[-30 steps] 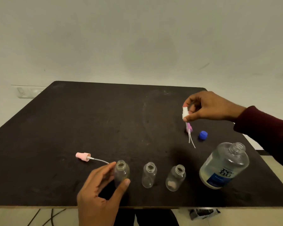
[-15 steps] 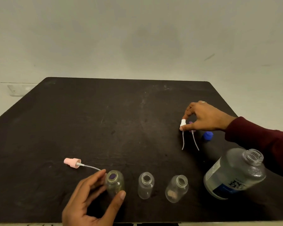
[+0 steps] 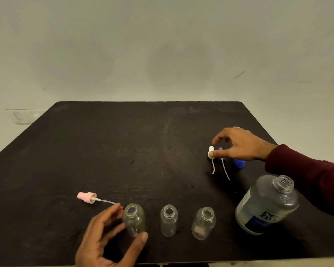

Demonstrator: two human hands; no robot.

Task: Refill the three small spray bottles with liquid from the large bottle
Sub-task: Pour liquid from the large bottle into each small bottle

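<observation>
Three small clear bottles stand uncapped in a row near the table's front edge: left [image 3: 134, 220], middle [image 3: 169, 220], right [image 3: 203, 223]. My left hand [image 3: 108, 239] curls around the left bottle, thumb and fingers touching it. The large clear bottle [image 3: 266, 205] with a blue label stands open at the right. My right hand [image 3: 239, 144] pinches a white spray head [image 3: 211, 152] low over the table, its tube hanging down. A purple spray head [image 3: 220, 149] lies just beside it, partly hidden by the fingers. A pink spray head [image 3: 86, 196] lies left of the bottles.
A blue cap [image 3: 239, 163] lies on the black table [image 3: 123, 151] under my right wrist. A pale wall rises behind the table, with a switch plate [image 3: 24, 116] at the left.
My right hand has lowered the white spray head down to the table beside the purple one. My left hand stays around the left bottle. The camera has tilted.
</observation>
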